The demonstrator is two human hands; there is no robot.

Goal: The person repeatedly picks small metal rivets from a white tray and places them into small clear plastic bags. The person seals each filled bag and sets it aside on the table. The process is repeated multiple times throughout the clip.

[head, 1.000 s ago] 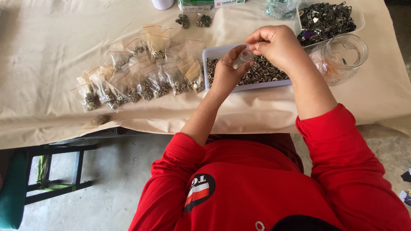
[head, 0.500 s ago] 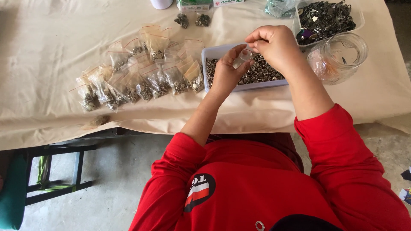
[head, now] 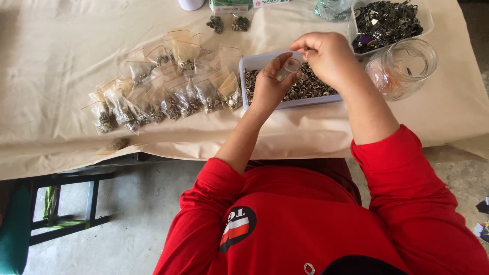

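Note:
My left hand point(head: 270, 84) holds a small clear plastic bag point(head: 291, 67) over a light blue tray point(head: 249, 66) full of small metal pieces point(head: 310, 86). My right hand point(head: 328, 56) is closed above the bag's mouth, fingertips pinched together at its top; what they pinch is too small to see. Both hands hover over the tray on a table covered with beige cloth point(head: 61, 51).
Several filled small bags point(head: 168, 91) lie in rows left of the tray. A clear glass jar point(head: 405, 66) stands to the right, a clear tub of dark metal parts point(head: 389, 18) behind it. A green-seated stool point(head: 30, 224) stands under the table at lower left.
Both hands stay over the tray with the bag; the right hand's fingers have shifted only slightly at the bag's mouth.

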